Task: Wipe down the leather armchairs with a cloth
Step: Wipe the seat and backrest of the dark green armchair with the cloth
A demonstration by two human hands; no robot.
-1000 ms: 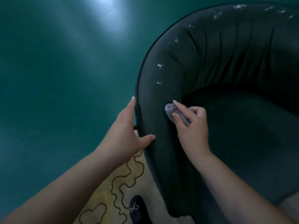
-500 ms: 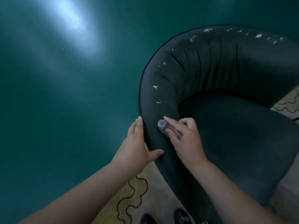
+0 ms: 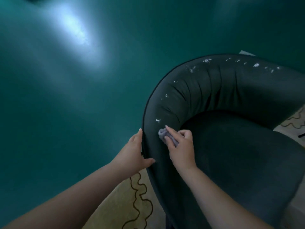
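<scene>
Dark green wall (image 3: 69, 100) fills the background behind a curved green leather armchair (image 3: 239, 154). Compared with a second ago, the right hand (image 3: 180, 146), pinching a small grey cloth (image 3: 165, 135) under its fingers, now sits a little further along the padded rim, just below a white speck (image 3: 158, 120). Many specks follow round the rim, so wiping seems far from done. The left hand (image 3: 134, 152), fingers straight, steadies the outer edge. Along the rim the way is free.
</scene>
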